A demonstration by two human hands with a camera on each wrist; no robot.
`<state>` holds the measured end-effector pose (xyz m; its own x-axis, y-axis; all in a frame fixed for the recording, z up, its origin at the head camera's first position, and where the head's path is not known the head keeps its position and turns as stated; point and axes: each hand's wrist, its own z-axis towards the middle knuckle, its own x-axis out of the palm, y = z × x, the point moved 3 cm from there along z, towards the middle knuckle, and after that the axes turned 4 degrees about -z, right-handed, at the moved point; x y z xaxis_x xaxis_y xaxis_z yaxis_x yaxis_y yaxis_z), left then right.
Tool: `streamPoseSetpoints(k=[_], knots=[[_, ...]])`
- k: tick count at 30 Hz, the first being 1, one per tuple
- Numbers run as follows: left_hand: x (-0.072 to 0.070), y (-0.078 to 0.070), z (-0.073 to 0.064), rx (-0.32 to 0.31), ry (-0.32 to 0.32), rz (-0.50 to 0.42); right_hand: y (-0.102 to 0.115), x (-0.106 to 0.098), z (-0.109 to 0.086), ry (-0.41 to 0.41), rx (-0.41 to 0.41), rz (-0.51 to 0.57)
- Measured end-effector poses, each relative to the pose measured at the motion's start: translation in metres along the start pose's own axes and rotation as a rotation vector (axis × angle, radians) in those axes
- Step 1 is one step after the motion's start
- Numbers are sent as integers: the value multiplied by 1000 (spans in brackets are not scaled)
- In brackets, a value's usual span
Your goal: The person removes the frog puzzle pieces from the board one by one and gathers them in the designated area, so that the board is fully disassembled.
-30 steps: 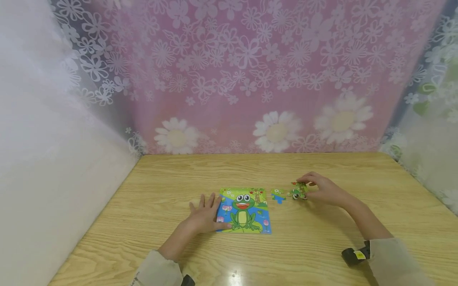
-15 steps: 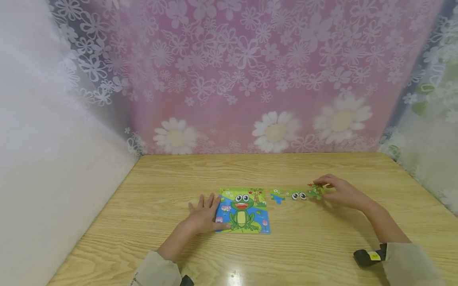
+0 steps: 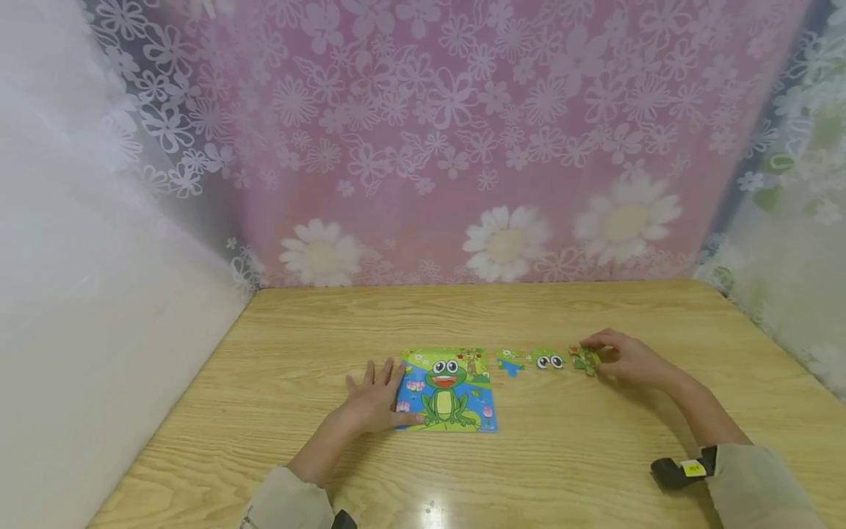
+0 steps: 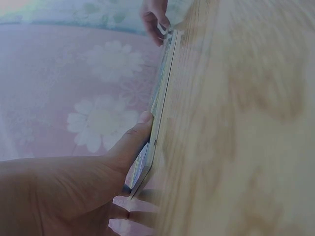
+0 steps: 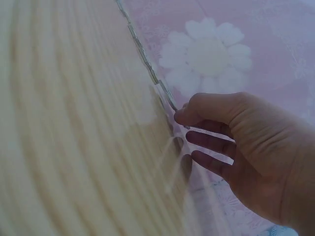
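Note:
A square frog picture board (image 3: 456, 400) lies on the table, and my left hand (image 3: 374, 404) rests over its left side with fingers spread and the thumb across the lower corner. In the left wrist view the thumb lies on the top of the board's edge (image 4: 160, 108). To the right, my right hand (image 3: 631, 361) pinches a jigsaw piece (image 3: 583, 360) with a tree and a red apple on it. That piece sits low at the table, seen edge-on in the right wrist view, where the thumb (image 5: 197, 108) meets its near end.
Between the board and the held piece lie two other jigsaw pieces: one with frog eyes (image 3: 550, 361) and one green and blue (image 3: 510, 363). The wooden table (image 3: 317, 323) runs back to a pink flowered curtain (image 3: 410, 184). A pale wall (image 3: 132, 294) stands at the left.
My right hand has moved right with the tree piece, away from the frog-eyes piece, then lowered it slightly towards me. The left hand stays on the board.

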<state>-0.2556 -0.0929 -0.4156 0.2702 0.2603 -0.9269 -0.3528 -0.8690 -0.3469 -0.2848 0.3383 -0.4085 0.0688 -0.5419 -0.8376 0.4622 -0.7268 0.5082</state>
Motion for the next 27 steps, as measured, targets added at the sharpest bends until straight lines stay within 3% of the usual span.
streamPoseSetpoints(k=[27], knots=[[0,-1,-1,3,0,-12,-8,6,-4,24,-20,112]])
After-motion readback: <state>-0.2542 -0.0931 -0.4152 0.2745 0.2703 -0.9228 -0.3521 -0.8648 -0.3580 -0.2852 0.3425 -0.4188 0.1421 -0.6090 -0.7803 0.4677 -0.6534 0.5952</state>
